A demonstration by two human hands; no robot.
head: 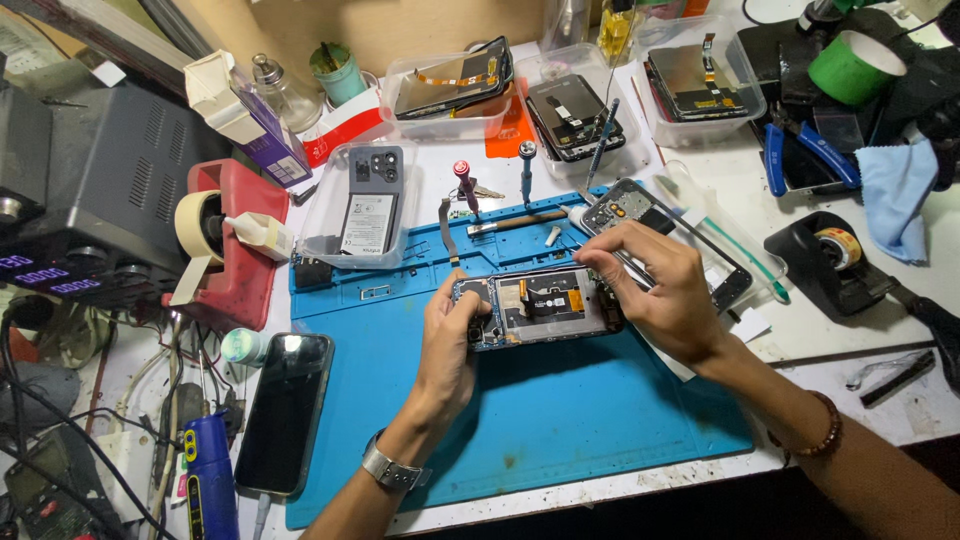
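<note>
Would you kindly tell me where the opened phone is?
In the head view, the opened phone lies mid-frame on the blue mat, between the left hand and right hand.

Matt blue rubbery mat point(560, 420), glossy glass phone point(285, 412), clear plastic trays point(405, 75), metal watch band point(388, 470)

free: bare blue mat point(560, 410) below the opened phone point(540, 308), between both forearms | left: black smartphone point(285, 410) blocks mat edge | behind: upright screwdrivers point(467, 187), clear trays point(365, 205) | right: phone frame point(665, 235), tape dispenser point(835, 262) crowd the worktop point(850, 390)
</note>
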